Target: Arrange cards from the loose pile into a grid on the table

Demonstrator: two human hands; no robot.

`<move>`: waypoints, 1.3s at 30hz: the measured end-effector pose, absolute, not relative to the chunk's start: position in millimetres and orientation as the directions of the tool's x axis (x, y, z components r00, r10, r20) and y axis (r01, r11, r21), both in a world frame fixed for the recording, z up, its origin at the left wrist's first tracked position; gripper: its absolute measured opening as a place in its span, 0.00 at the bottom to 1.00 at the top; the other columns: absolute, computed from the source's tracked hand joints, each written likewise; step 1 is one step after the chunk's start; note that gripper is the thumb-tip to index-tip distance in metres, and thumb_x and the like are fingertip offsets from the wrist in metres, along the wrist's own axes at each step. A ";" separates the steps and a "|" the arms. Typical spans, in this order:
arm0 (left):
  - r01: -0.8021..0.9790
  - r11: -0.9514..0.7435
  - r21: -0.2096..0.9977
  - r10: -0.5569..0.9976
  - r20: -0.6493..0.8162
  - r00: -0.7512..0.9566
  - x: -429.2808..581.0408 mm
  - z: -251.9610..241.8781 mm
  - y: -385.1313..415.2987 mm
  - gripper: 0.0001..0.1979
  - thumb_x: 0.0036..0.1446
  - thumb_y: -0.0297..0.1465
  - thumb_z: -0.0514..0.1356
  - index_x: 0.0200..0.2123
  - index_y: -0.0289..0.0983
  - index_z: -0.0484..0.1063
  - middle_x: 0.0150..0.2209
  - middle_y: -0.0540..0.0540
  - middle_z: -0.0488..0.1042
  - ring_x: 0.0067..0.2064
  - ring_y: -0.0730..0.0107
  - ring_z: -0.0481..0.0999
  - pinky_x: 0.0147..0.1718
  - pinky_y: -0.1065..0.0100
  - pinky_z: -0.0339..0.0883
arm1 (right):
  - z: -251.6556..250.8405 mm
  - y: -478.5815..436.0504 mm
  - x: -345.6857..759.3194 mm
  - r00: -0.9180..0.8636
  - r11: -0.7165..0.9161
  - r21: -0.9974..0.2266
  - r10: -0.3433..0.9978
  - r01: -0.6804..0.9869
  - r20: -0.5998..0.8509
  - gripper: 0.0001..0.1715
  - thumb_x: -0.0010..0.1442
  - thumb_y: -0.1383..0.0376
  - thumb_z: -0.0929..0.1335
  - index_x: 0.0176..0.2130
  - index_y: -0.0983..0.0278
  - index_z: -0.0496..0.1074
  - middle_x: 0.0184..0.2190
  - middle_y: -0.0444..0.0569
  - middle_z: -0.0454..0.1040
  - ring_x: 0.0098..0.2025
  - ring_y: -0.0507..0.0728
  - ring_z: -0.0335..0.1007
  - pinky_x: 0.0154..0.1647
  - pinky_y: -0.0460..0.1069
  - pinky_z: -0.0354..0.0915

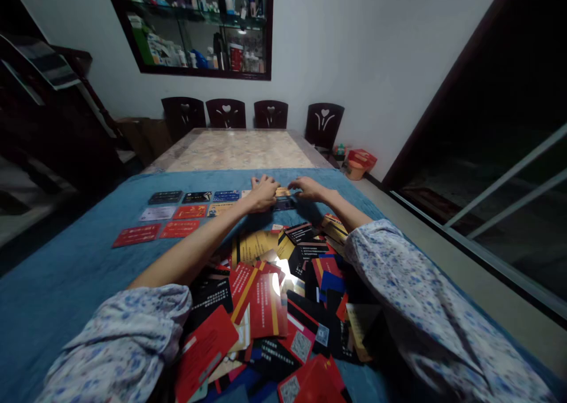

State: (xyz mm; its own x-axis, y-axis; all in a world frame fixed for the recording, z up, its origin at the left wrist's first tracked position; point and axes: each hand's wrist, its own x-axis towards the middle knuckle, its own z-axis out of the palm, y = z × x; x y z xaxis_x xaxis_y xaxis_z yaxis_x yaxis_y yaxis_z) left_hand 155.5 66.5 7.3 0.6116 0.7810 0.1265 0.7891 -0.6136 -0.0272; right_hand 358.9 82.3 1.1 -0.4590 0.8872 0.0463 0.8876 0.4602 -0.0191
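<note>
Beyond the heap, my left hand (pixel 264 194) reaches over the row of cards, fingers bent and somewhat apart. It is beside the left end of a yellow card (pixel 282 192) and partly covers a pale card (pixel 245 194). My right hand (pixel 309 188) hovers at the yellow card's right end, with thumb and fingers apart. Just nearer lies a dark card (pixel 284 204). Left of my hands, rows hold a blue card (pixel 227 196), black cards (pixel 197 197), a white card (pixel 157 213) and red cards (pixel 180 228). Contact between fingertips and cards is unclear.
A loose heap of overlapping red, black, yellow and blue cards (pixel 268 305) lies between my forearms on the blue cloth (pixel 88 261). The patterned tabletop (pixel 243 149) continues beyond it. Several dark chairs (pixel 226 113) stand along the far wall below a glass-shelved cabinet (pixel 199 19).
</note>
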 end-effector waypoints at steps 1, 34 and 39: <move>0.788 -0.615 -0.027 0.779 0.135 0.612 155.0 6.9 62.7 0.24 0.55 0.23 0.53 0.55 0.38 0.71 0.56 0.35 0.70 0.59 0.47 0.61 0.54 0.42 0.56 | 2.6 78.9 359.2 -0.468 0.469 -0.019 0.882 0.883 0.049 0.27 0.56 0.74 0.67 0.56 0.67 0.75 0.50 0.56 0.78 0.51 0.59 0.73 0.51 0.48 0.64; 0.716 -0.698 0.007 0.708 0.161 0.688 169.3 -1.7 -72.5 0.17 0.65 0.41 0.55 0.44 0.37 0.78 0.49 0.37 0.74 0.55 0.48 0.63 0.56 0.38 0.54 | -20.9 -37.4 386.5 -0.557 0.567 -0.166 0.823 0.806 0.107 0.28 0.51 0.69 0.68 0.52 0.61 0.78 0.52 0.51 0.78 0.50 0.62 0.70 0.54 0.53 0.62; 0.709 -0.706 0.014 0.704 0.133 0.698 168.0 -7.6 -72.3 0.18 0.66 0.41 0.54 0.40 0.36 0.79 0.45 0.37 0.75 0.53 0.48 0.65 0.55 0.40 0.56 | -18.7 -43.6 384.2 -0.549 0.545 -0.165 0.836 0.822 0.026 0.32 0.49 0.70 0.67 0.54 0.62 0.77 0.53 0.52 0.78 0.52 0.63 0.68 0.56 0.54 0.61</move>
State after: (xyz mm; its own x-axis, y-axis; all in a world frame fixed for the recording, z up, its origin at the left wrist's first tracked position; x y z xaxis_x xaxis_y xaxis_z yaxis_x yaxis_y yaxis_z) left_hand 168.0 -72.3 -7.6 0.6980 0.7036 0.1331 0.7085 -0.7055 0.0143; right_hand 384.2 -43.6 -18.7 -0.5485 0.8357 0.0260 0.8221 0.5447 -0.1654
